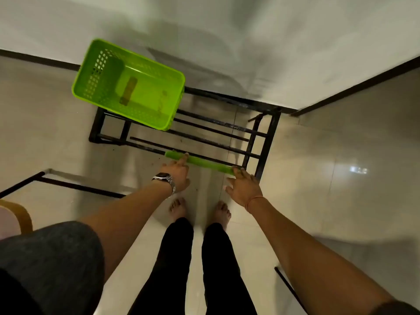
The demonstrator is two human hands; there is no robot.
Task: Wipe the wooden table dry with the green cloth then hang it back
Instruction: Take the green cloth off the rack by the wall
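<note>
Left hand [179, 176] and right hand [244, 189], fingers straight, press the green cloth [204, 162] onto the rack [261, 142] at its front bar, apparently so it hangs evenly.

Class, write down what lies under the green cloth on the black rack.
The rack's front bar runs under the cloth; that stretch is covered. The left hand and right hand touch its ends.

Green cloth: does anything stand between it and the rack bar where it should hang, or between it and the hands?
Nothing visible does. The green cloth already lies along the rack's front bar; the left hand and right hand touch its ends.
</note>
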